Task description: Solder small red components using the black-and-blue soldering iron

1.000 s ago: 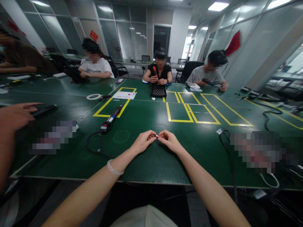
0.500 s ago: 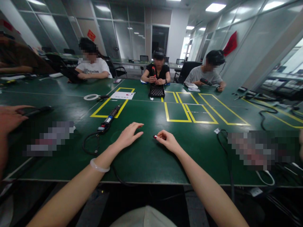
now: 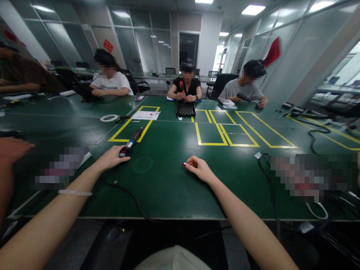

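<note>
My right hand [image 3: 198, 167] rests on the green table [image 3: 174, 180] and pinches a small red and silver part [image 3: 184, 164] between thumb and fingertips. Out to the left, my left hand [image 3: 111, 158] closes around the near end of a corded electric screwdriver [image 3: 131, 141], which lies on the table with its tip pointing away from me. The tool's black cable [image 3: 126, 193] trails back over the table's front edge. A pale bangle [image 3: 74, 192] sits on my left wrist.
Yellow tape rectangles [image 3: 225, 131] mark the table's middle. A black parts tray [image 3: 186, 109] stands before a person opposite; two more people sit beside that person. A co-worker's hand [image 3: 12, 150] shows at far left. A white tape roll [image 3: 110, 118], paper sheet [image 3: 146, 115] and cables [image 3: 315, 135] lie around.
My hands were together on the small part; the left let go, swung left across the table and reached the screwdriver's handle. The right hand kept the part in place.
</note>
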`<state>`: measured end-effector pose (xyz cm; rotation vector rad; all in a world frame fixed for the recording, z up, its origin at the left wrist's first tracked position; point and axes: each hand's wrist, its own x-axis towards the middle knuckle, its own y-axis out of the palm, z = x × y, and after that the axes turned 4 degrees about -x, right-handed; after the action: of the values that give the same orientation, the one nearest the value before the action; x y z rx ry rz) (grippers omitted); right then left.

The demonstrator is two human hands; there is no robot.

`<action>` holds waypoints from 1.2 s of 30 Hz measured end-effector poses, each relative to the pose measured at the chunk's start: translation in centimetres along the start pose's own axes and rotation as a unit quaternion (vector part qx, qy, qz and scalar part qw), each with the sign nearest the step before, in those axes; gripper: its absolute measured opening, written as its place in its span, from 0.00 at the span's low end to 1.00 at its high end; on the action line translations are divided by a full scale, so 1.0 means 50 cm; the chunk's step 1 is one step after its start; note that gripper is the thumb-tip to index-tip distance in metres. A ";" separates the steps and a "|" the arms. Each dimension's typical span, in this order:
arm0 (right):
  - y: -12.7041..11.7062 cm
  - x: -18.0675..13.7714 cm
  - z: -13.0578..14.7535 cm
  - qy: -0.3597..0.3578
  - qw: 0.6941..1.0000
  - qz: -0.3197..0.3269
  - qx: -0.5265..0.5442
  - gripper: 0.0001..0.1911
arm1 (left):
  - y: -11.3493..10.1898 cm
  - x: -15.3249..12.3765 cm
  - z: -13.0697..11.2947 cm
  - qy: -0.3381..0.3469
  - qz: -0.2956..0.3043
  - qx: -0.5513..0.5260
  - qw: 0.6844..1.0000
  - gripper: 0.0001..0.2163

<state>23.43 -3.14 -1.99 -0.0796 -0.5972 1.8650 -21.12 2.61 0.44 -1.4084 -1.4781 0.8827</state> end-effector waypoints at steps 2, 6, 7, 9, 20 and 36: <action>0.001 0.000 -0.002 0.000 1.000 0.000 -0.002 0.12 | 0.005 0.001 0.001 0.026 0.015 0.024 0.999 0.33; 0.002 0.001 -0.004 -0.004 1.000 0.001 -0.008 0.12 | 0.008 -0.002 -0.020 0.025 0.025 0.059 0.998 0.33; 0.002 0.001 -0.004 -0.005 1.000 0.002 -0.007 0.13 | 0.009 -0.004 -0.029 0.022 0.029 0.063 0.997 0.33; 0.003 0.001 -0.003 -0.006 1.000 0.002 -0.003 0.13 | 0.013 -0.011 -0.051 0.010 0.037 0.069 0.997 0.33; 0.004 0.000 -0.002 -0.007 1.000 0.001 -0.007 0.13 | 0.067 -0.078 -0.265 0.002 0.048 0.057 0.997 0.34; -0.003 -0.001 0.002 -0.012 0.996 -0.017 -0.092 0.03 | 0.165 -0.146 -0.510 0.119 0.018 0.058 0.991 0.24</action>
<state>23.55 -3.17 -1.82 -0.1679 -0.7819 1.7772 5.37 -5.82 0.95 -1.4043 -1.2063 0.7803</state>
